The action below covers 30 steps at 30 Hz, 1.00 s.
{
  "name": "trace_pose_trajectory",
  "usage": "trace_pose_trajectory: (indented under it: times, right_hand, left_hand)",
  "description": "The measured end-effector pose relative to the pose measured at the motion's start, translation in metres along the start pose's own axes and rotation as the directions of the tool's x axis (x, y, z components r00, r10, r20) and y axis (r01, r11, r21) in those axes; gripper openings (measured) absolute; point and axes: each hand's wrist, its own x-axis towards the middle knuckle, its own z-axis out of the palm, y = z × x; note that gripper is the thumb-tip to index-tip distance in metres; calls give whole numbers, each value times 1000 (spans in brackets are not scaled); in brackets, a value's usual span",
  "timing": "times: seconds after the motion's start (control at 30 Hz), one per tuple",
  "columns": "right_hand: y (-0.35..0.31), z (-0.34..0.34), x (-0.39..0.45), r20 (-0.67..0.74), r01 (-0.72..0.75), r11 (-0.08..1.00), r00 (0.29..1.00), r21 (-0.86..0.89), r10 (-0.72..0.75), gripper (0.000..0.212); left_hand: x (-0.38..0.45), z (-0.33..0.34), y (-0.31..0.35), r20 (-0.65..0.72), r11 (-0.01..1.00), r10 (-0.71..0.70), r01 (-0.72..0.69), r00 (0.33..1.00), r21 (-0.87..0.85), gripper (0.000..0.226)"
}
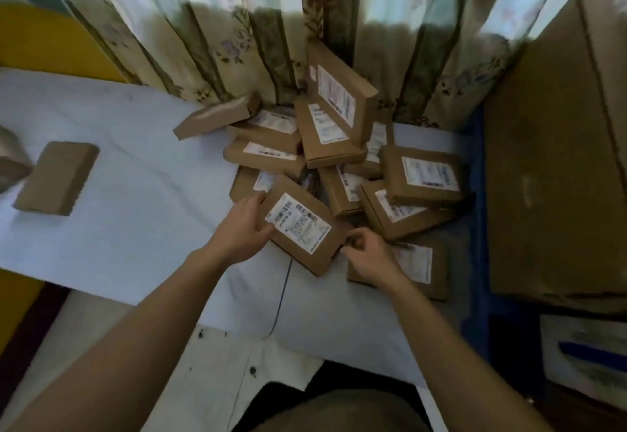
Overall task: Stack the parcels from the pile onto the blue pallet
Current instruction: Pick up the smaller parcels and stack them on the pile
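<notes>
**At the pile's near edge: both hands on one parcel**

Behind the parcel (300,224), the pile (342,146) crowds against the curtain (210,41); a big box (556,146) stands right, two loose parcels (56,179) lie left on the white sheet (135,214). Left hand (242,228) grips its left end, thumb on top. Right hand (368,257), fingers curled, pinches its right corner.

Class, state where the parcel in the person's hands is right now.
In the head view, the held parcel is at centre, at the pile's near edge, between the left hand and right hand.
</notes>
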Motion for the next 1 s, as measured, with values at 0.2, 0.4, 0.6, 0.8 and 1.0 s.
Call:
trace_pose_trajectory:
  times: [0.2,0.4,0.6,0.8,1.0]
  right_hand:
    - [11,32,28,-48,-90,994,995,59,93,22]
    - [-9,62,20,-177,-110,955,971,275,163,35]
    - [-29,109,-27,-398,30,840,889,541,225,32]
    - [-88,116,-106,-604,305,786,790,537,107,41]
    - [-103,74,-218,-789,436,870,607,228,-97,67]
  left_hand:
    - [33,19,-22,119,990,-65,78,991,-115,51]
    - [31,22,-54,83,957,-65,86,994,-277,51]
    - [17,-11,-76,1,873,-22,20,1000,-487,36]
    - [-5,-83,-65,-104,789,187,-212,977,-576,41]
    - [-40,-127,2,216,585,510,-151,833,-797,94]
